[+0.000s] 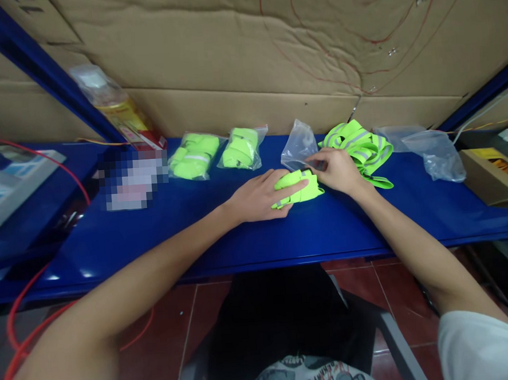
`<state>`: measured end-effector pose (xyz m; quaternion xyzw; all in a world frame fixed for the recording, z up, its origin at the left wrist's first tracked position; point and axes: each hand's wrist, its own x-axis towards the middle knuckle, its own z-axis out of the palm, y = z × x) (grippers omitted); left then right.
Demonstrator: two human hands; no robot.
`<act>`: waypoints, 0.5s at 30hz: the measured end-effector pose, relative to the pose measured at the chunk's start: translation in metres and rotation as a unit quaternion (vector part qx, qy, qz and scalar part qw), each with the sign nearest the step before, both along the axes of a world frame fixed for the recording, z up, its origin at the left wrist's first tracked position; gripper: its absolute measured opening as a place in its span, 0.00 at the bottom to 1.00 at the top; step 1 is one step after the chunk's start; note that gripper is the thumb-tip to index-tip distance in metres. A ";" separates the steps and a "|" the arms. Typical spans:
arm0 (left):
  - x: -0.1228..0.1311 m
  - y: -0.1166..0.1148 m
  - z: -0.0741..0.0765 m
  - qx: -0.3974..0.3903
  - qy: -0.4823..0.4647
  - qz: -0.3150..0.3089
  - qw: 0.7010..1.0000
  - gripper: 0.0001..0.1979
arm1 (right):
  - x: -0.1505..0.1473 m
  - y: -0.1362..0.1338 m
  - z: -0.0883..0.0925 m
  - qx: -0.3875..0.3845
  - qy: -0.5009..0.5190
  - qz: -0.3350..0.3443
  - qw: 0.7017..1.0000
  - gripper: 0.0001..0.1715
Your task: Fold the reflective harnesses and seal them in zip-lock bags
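My left hand (260,195) is wrapped round a folded neon-yellow reflective strap (299,188) on the blue table. Close by its upper right end, my right hand (336,169) has thumb and fingers pinched together at the edge of a clear plastic bag (297,147). Whether the fingertips grip the bag is hard to make out. Behind my right hand lies a loose heap of neon-yellow straps with grey stripes (361,143). Two bagged strap bundles, one wide (195,154) and one smaller (242,149), lie at the back, left of the clear bag.
More clear bags (439,156) lie at the right, beside an open cardboard box (490,181). A wrapped bottle (106,98) stands at the back left. Red tubing (18,319) hangs at the left. A cardboard wall (211,55) closes off the back of the blue table (223,246).
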<state>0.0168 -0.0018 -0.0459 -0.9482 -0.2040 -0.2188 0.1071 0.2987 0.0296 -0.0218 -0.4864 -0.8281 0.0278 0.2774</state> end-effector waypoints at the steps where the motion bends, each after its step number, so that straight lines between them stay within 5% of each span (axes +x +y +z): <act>1: 0.000 0.000 -0.001 0.007 -0.010 0.010 1.000 0.33 | -0.001 -0.002 0.002 -0.011 0.008 0.011 1.000 0.16; 15: 0.001 0.000 -0.003 -0.038 -0.051 0.165 0.984 0.31 | -0.008 -0.012 0.014 0.034 -0.053 0.002 0.998 0.20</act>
